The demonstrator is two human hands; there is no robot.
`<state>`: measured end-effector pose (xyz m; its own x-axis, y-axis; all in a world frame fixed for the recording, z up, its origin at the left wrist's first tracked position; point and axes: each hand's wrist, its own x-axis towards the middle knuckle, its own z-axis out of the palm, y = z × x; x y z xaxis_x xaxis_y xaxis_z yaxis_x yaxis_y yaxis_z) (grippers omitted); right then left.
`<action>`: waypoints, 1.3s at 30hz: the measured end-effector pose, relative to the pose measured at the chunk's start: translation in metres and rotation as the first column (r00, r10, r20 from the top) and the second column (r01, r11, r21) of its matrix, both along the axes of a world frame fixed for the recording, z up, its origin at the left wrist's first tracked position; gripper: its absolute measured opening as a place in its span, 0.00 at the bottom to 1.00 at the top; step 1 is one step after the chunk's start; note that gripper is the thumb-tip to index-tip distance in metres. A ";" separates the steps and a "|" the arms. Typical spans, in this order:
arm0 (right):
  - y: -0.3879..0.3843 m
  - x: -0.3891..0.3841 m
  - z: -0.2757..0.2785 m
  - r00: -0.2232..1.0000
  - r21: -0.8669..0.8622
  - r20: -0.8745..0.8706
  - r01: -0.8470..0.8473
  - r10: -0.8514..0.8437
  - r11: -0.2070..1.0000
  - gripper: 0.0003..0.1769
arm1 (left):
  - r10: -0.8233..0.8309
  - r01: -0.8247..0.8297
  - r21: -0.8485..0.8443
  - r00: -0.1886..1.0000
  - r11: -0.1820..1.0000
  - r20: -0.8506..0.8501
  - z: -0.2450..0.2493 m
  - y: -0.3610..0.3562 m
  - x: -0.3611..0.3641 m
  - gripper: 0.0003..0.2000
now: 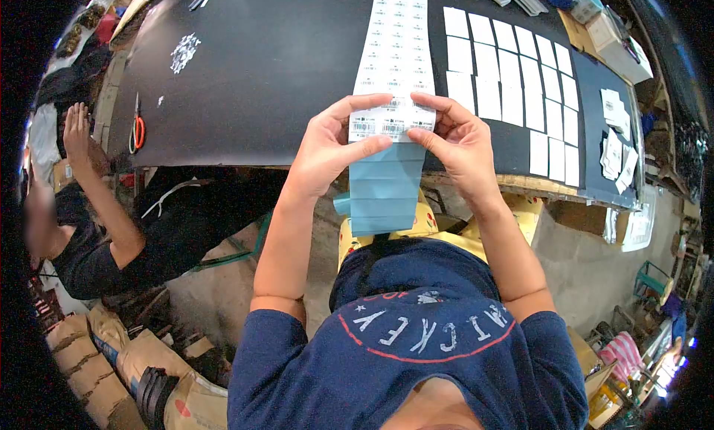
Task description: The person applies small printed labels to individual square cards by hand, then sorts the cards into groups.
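Observation:
A long strip of white printed barcode labels (pixel 394 51) runs down the black table to its near edge. Its lower part, a light blue backing (pixel 383 188) with crosswise creases, hangs over the edge above my lap. My left hand (pixel 327 144) pinches the strip's left side between thumb and fingers, at the lowest row of white labels. On the right side my right hand (pixel 461 144) pinches the same row, thumb below and fingers above. The two thumbs are a short distance apart.
Rows of blank white cards (pixel 509 88) lie right of the strip, with loose tags (pixel 613 159) further right. Orange-handled scissors (pixel 137 133) and a small pile of white bits (pixel 184 52) are on the left. Another person's arm (pixel 104 199) is raised at the far left.

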<state>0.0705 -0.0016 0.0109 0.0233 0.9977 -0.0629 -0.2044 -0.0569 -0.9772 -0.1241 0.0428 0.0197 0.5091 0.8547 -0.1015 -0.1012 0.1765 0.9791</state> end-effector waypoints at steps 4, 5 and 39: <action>0.001 0.005 0.004 0.994 0.062 0.098 0.034 -0.040 0.998 0.22 | 0.017 -0.017 -0.061 1.000 0.998 0.013 0.003 0.007 0.010 0.25; 0.002 0.006 0.004 0.992 0.062 0.109 0.056 -0.062 0.997 0.22 | 0.010 -0.010 -0.018 1.000 1.000 0.012 0.004 0.008 0.012 0.24; 0.062 0.022 0.006 0.926 0.390 0.309 0.084 -0.216 0.917 0.06 | 0.061 -0.057 0.124 0.998 0.991 -0.026 0.012 0.064 0.031 0.09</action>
